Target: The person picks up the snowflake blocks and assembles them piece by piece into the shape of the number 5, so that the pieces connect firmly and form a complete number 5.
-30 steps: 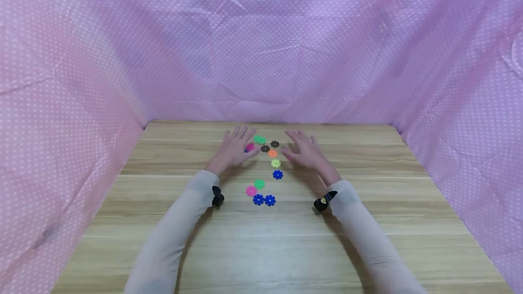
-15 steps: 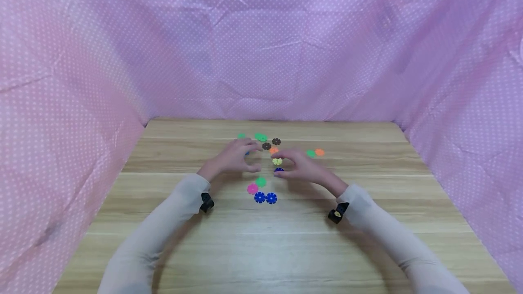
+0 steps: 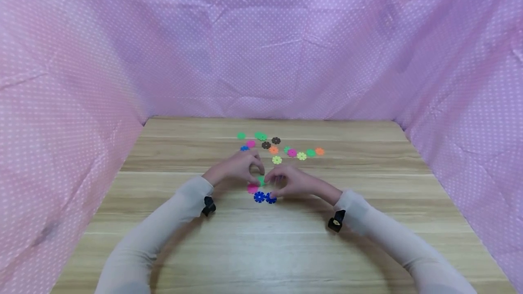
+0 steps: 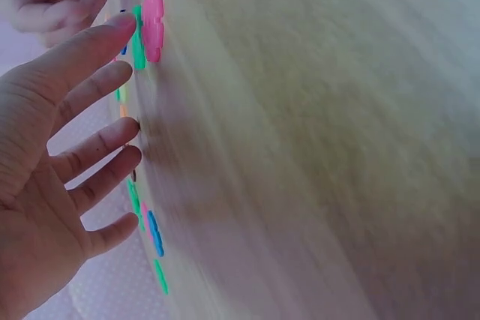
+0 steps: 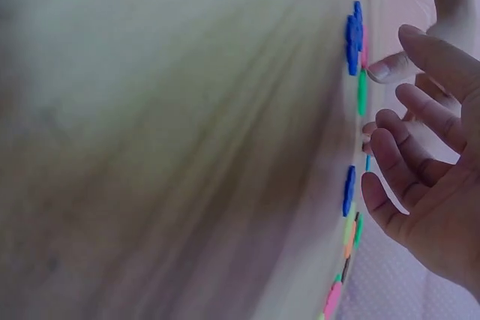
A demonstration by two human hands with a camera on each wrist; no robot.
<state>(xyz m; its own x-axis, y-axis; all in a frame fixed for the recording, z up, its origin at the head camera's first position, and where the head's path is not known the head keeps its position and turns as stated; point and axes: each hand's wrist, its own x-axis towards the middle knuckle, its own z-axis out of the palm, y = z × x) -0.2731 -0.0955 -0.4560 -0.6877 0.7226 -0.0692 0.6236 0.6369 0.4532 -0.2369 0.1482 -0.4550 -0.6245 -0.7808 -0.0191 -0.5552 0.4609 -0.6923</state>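
In the head view my left hand (image 3: 241, 167) hovers at the middle of the table, thumb tip by a green flower-shaped disc (image 3: 261, 180) and a pink disc (image 3: 252, 188). The left wrist view shows its fingers spread and holding nothing. Facing it, my right hand (image 3: 296, 180) has its thumb over the right one of two blue discs (image 3: 259, 197). Loosely bent, its fingers hold nothing in the right wrist view. Another blue disc (image 5: 349, 191) lies near its little finger there; the right hand mostly hides that disc in the head view.
Farther back lie a yellow disc (image 3: 277, 160), an orange disc (image 3: 273, 149), two brown discs (image 3: 266, 145) and several green, pink and blue ones. A row of coloured discs runs right to an orange disc (image 3: 320, 151). Pink dotted cloth (image 3: 261, 58) surrounds the wooden table (image 3: 253, 248).
Both hands have come back toward the body and closer together, from the far discs to the near cluster. Their fingers have bent inward. The discs to the right have come into sight.
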